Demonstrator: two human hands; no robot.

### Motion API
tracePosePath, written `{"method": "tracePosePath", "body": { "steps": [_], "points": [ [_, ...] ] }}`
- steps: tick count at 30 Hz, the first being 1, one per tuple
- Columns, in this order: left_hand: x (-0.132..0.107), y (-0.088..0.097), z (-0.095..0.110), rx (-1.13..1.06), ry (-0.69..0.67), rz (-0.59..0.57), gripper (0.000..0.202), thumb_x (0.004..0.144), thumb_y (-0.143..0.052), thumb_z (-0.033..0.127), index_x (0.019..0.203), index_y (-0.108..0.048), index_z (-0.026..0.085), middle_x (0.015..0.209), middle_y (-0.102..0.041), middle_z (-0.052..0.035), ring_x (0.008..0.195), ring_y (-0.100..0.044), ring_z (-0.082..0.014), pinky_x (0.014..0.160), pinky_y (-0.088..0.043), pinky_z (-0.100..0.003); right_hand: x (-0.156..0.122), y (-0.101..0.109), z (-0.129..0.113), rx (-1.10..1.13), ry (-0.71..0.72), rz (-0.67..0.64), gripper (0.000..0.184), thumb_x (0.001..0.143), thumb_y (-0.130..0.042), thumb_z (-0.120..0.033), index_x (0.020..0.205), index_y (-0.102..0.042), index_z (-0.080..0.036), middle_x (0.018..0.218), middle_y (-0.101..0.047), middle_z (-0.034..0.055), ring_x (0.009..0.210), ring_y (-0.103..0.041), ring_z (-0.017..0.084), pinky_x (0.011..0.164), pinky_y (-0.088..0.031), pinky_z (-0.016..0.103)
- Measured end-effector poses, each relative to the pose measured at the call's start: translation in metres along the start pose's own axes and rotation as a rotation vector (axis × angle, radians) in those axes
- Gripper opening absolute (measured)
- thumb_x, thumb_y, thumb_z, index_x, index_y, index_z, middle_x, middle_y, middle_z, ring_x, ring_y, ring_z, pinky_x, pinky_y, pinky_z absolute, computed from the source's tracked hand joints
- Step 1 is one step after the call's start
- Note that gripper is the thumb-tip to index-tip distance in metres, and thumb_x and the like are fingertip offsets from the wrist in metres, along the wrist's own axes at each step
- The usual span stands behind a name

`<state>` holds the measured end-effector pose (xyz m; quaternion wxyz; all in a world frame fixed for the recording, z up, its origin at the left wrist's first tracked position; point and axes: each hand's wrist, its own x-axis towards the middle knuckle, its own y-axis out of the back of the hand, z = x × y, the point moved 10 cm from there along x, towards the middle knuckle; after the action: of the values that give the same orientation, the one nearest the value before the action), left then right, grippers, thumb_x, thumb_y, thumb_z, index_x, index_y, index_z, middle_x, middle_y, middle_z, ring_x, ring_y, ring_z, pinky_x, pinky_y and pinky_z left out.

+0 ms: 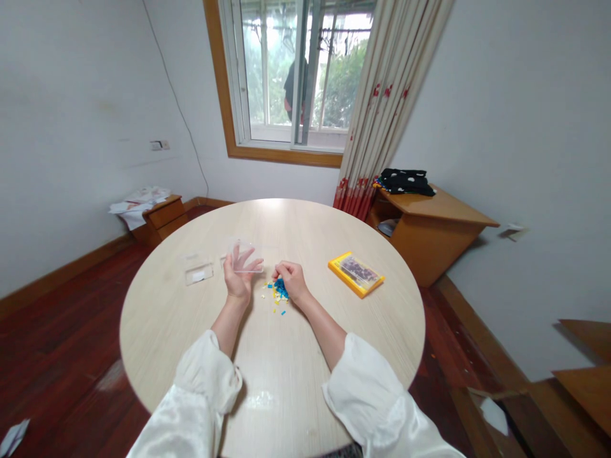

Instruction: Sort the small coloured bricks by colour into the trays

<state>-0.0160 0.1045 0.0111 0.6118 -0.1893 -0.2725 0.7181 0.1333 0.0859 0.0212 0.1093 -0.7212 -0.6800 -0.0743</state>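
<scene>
My left hand (238, 277) is wrapped under a clear plastic box (247, 259), its fingers showing through the see-through wall. To its right, my right hand (291, 280) hovers at a small pile of blue and yellow pieces (280, 290), fingers bent and drawn together. Whatever is between those fingertips is too small or hidden to make out. A few loose pieces, blue, yellow and pale, lie scattered around the pile on the round table (277, 362).
More clear plastic boxes (199, 274) lie left of my left hand. A yellow-edged book or flat box (356, 273) rests on the table's right side. Beyond the table stand a wooden cabinet (443, 216) at right and a small drawer unit (165, 219) at left.
</scene>
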Motion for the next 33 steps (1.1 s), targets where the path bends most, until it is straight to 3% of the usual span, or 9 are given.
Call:
{"method": "tracePosePath", "body": {
  "steps": [4,7,9,14,17,21,25,29,33],
  "points": [
    [-0.005,-0.009,-0.008,-0.075,0.116,-0.054,0.067,0.079,-0.039,0.059,0.139,-0.036,0.027,0.111,-0.062,-0.0122,0.074,-0.067,-0.0224,0.070,-0.051,-0.039,-0.007,0.004,-0.023,-0.230,0.194,0.067,0.023,0.075,-0.049,-0.015,0.053,-0.057,-0.019,0.057,-0.057,-0.0022,0.064,-0.053,0.013,0.070,-0.039,0.026],
    [-0.008,-0.015,-0.011,-0.097,0.165,-0.103,0.068,0.080,-0.037,0.060,0.139,-0.034,0.026,0.111,-0.062,-0.0142,0.078,-0.066,-0.0246,0.073,-0.050,-0.043,-0.017,-0.006,-0.041,-0.472,0.361,0.064,0.010,0.075,-0.059,-0.017,0.078,-0.068,-0.020,0.085,-0.065,0.0023,0.088,-0.054,0.017,0.086,-0.035,0.032],
    [-0.009,-0.018,-0.014,-0.098,0.190,-0.138,0.068,0.081,-0.036,0.061,0.138,-0.034,0.024,0.113,-0.061,-0.0162,0.079,-0.065,-0.0251,0.072,-0.049,-0.044,-0.021,-0.017,-0.045,-0.595,0.437,0.017,0.018,0.075,-0.065,-0.021,0.093,-0.070,-0.023,0.098,-0.065,0.0048,0.097,-0.051,0.019,0.090,-0.033,0.034],
    [-0.006,-0.018,-0.026,-0.070,0.243,-0.165,0.055,0.081,-0.043,0.056,0.122,-0.047,0.020,0.107,-0.063,-0.0172,0.080,-0.065,-0.0225,0.072,-0.049,-0.039,-0.012,-0.018,-0.035,-0.779,0.444,-0.001,0.016,0.085,-0.058,-0.020,0.090,-0.072,-0.025,0.093,-0.067,0.0057,0.096,-0.047,0.021,0.087,-0.032,0.036],
    [0.008,0.008,-0.017,0.070,0.093,0.030,0.039,0.080,-0.047,0.048,0.102,-0.057,0.017,0.088,-0.066,-0.0097,0.073,-0.064,-0.0162,0.071,-0.049,-0.031,0.001,0.001,-0.027,-0.873,0.409,0.059,0.019,0.087,-0.053,-0.019,0.094,-0.071,-0.023,0.093,-0.066,0.0075,0.093,-0.047,0.022,0.085,-0.033,0.035],
    [0.016,0.039,0.020,0.384,-0.252,0.249,0.022,0.077,-0.045,0.032,0.076,-0.060,0.015,0.070,-0.062,-0.0036,0.066,-0.059,-0.0145,0.071,-0.047,-0.030,0.017,0.026,-0.011,-0.967,0.335,0.093,0.023,0.086,-0.050,-0.013,0.094,-0.071,-0.020,0.092,-0.065,0.0094,0.090,-0.048,0.023,0.083,-0.037,0.034],
    [0.013,0.032,0.038,0.686,-0.474,0.202,0.020,0.075,-0.047,0.027,0.076,-0.065,0.018,0.081,-0.065,-0.0060,0.086,-0.059,-0.0208,0.086,-0.044,-0.036,0.027,0.031,0.005,-0.985,0.316,0.076,0.023,0.083,-0.050,-0.010,0.089,-0.071,-0.018,0.088,-0.064,0.0099,0.090,-0.050,0.022,0.082,-0.040,0.033],
    [0.011,0.020,0.030,0.767,-0.506,0.083,0.020,0.073,-0.051,0.023,0.083,-0.068,0.019,0.093,-0.066,-0.0086,0.098,-0.058,-0.0248,0.097,-0.038,-0.042,0.031,0.021,0.018,-0.926,0.284,0.020,0.026,0.082,-0.049,-0.007,0.089,-0.071,-0.017,0.089,-0.066,0.0098,0.090,-0.053,0.021,0.084,-0.040,0.033],
    [0.011,0.018,0.025,0.778,-0.487,0.060,0.021,0.073,-0.051,0.021,0.084,-0.068,0.019,0.095,-0.066,-0.0099,0.100,-0.057,-0.0266,0.100,-0.036,-0.046,0.028,0.012,0.018,-0.875,0.280,-0.039,0.033,0.081,-0.046,-0.003,0.095,-0.071,-0.019,0.096,-0.069,0.0082,0.091,-0.056,0.020,0.085,-0.042,0.030]
  ]
}}
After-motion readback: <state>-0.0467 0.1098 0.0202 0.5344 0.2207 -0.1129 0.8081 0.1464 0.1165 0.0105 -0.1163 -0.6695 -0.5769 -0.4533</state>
